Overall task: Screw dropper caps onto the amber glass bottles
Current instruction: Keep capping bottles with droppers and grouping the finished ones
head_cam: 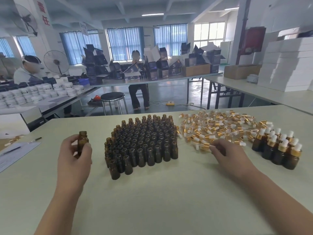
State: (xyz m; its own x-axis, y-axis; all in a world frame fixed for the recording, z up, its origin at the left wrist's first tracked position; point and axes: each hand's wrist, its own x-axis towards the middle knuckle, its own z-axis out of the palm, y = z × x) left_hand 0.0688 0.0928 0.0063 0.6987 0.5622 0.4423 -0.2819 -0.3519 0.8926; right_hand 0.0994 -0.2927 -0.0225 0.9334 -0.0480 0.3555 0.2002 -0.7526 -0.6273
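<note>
Amber bottle [83, 139]: standing upright, left hand [72, 160] gripping it; dropper cap [204, 146] lying well right, right hand [227, 155] touching it, grip unclear.

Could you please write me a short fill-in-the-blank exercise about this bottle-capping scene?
1. The left hand holds an amber bottle with ____ cap.
2. The right hand reaches the loose pile of ____.
3. The capped bottles stand on the ____ side of the table.
Missing words: no; dropper caps; right.
</note>
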